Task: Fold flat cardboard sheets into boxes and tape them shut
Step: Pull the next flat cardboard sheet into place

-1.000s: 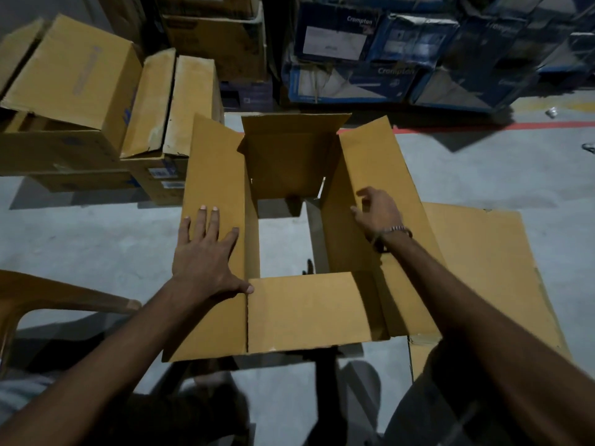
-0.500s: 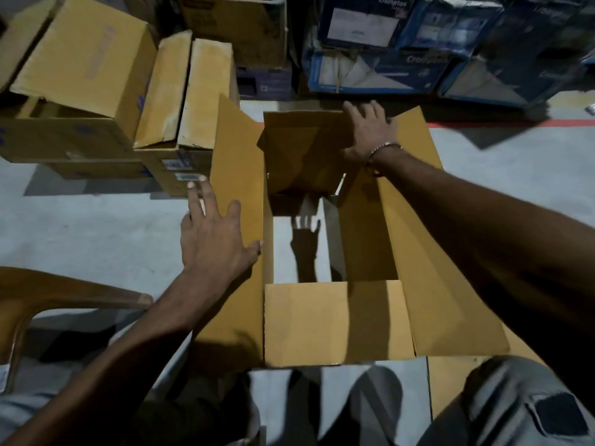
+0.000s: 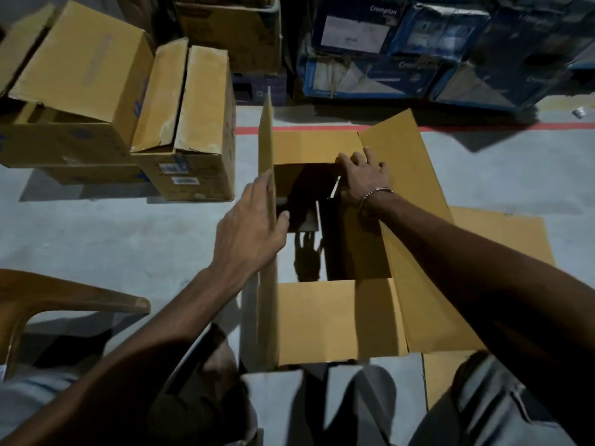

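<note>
An open-ended brown cardboard box (image 3: 335, 320) stands on the grey floor in front of me, and the floor shows through its middle. My left hand (image 3: 249, 225) grips the long left flap (image 3: 267, 149), which stands upright and edge-on. My right hand (image 3: 365, 175), with a metal bracelet at the wrist, presses flat on the far short flap (image 3: 314, 146), which is folded down inward. The near short flap lies folded in. The long right flap (image 3: 415, 239) leans outward. A flat cardboard sheet (image 3: 512, 236) lies on the floor under the box at the right.
Stacked brown cartons (image 3: 135, 111) crowd the floor at the left, and blue printed cartons (image 3: 415, 43) line the back. A red floor line (image 3: 483, 126) runs behind the box. A brown plastic chair arm (image 3: 58, 294) juts in at lower left. My knees frame the box.
The left flap has swung from leaning outward to upright under my left hand. My right hand has moved from the right wall to the far flap and pushed it down.
</note>
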The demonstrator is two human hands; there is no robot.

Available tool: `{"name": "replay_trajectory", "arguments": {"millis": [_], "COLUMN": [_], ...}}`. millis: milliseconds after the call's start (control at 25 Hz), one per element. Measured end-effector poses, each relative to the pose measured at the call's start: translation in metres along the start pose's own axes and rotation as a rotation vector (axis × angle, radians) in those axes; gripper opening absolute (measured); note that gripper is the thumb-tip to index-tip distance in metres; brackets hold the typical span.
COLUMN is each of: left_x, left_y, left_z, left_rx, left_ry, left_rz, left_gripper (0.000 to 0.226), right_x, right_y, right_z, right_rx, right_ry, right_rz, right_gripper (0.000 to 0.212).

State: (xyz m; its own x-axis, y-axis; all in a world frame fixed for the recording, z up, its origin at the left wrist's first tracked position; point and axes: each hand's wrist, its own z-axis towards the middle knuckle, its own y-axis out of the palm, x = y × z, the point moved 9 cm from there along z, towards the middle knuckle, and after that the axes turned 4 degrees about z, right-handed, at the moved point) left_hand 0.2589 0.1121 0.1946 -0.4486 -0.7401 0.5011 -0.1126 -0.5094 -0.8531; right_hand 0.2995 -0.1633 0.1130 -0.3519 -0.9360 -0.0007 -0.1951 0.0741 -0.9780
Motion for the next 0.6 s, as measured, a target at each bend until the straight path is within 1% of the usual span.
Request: {"name": "replay_trajectory", "arguments": {"millis": [120,240,280,360,400,480,560,600], "left_x": [0.018,0.025,0.025,0.016,0.011,0.009,0.011,0.012], "left_y": [0.024,0.063,0.078,0.100,0.106,0.109,0.108,0.108], "left_z": [-0.008,-0.025,-0.033,-0.048,-0.055,-0.065,-0.075,-0.081], "left_rx": [-0.119,-0.361,-0.452,-0.586,-0.620,-0.635,-0.647,-0.655], "left_ry": [0.077,0.145,0.191,0.279,0.299,0.310,0.304,0.307], "left_rz": [0.059,0.117,0.181,0.367,0.435,0.490,0.507,0.516], "left_gripper": [0.057,0.049,0.048,0.053,0.059,0.069,0.074,0.076], "right_x": [0.032,0.072,0.085,0.105,0.108,0.097,0.073,0.067], "right_y": [-0.021,-0.034,-0.035,-0.029,-0.025,-0.022,-0.027,-0.027], "right_z": [-0.034,-0.094,-0.116,-0.158,-0.176,-0.205,-0.225,-0.232], "right_rx": [0.057,0.195,0.214,0.186,0.152,0.112,0.128,0.145], "right_ry": [0.112,0.268,0.336,0.490,0.547,0.554,0.486,0.467], "right_rz": [0.042,0.108,0.151,0.323,0.405,0.503,0.591,0.595], "right_gripper": [0.086,0.075,0.073,0.074,0.076,0.079,0.085,0.086]}}
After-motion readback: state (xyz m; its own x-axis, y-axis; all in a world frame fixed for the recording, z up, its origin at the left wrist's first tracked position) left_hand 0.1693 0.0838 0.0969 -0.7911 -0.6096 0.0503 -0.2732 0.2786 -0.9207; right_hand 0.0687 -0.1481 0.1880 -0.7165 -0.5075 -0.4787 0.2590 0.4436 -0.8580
